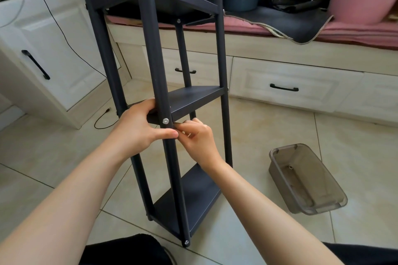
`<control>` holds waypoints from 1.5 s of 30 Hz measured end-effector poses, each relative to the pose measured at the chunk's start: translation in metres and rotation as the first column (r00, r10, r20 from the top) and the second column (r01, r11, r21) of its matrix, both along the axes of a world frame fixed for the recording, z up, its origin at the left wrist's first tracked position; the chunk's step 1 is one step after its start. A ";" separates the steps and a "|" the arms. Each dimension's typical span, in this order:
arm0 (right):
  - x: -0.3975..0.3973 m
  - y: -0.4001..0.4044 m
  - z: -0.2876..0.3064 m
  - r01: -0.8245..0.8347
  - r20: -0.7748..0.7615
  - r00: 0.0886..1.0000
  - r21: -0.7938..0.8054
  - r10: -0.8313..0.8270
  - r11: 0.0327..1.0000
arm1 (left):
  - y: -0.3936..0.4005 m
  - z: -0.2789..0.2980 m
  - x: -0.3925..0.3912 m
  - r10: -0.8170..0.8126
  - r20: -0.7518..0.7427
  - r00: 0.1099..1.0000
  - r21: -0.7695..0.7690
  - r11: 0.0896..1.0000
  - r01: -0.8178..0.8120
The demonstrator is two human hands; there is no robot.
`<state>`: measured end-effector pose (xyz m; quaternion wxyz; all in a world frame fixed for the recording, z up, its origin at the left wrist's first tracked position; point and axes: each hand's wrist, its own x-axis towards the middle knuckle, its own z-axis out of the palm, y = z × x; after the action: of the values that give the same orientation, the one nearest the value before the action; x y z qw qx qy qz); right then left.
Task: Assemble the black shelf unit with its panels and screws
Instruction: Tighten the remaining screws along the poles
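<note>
Head view: the shelf unit point(163, 101) stands upright on the tiled floor point(280, 127), right in front of a cream drawer bench point(280, 84), with three panels fixed between four black poles. Left hand point(140, 127) is wrapped around the near pole point(155, 71) at the middle panel point(193, 97), thumb lying across the pole just under a silver screw point(165, 121). Right hand point(197, 137) sits just beside it on the pole's other side, fingers curled and pinched together under the panel's edge; can't tell if there's anything in them. A grey plastic bin point(305, 180) lies on the floor near the unit's right side.
</note>
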<state>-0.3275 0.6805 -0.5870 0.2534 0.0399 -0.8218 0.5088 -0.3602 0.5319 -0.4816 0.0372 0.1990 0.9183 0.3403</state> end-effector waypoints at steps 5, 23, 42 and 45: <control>-0.011 -0.014 -0.012 0.051 -0.062 0.997 -0.014 -0.051 0.999 | -0.003 -0.003 -0.002 0.005 -0.009 1.000 0.000 1.000 -0.005; -0.016 0.006 -0.013 0.067 -0.110 0.992 -0.002 -0.067 0.998 | 0.010 0.000 -0.004 0.021 -0.019 1.000 -0.028 0.999 -0.022; 0.063 0.202 0.071 -0.334 0.785 0.615 0.347 -0.076 0.876 | 0.058 -0.002 0.023 -0.015 -0.105 0.994 -0.020 1.000 0.013; 0.085 0.240 0.062 -0.278 0.792 0.594 0.364 -0.139 0.889 | 0.079 -0.002 0.036 -0.086 -0.185 0.979 -0.048 0.996 0.078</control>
<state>-0.2423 0.9205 -0.5249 -0.1800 -0.1018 -0.9387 0.2757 -0.3244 0.6105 -0.4841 -0.0309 0.2670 0.9154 0.2996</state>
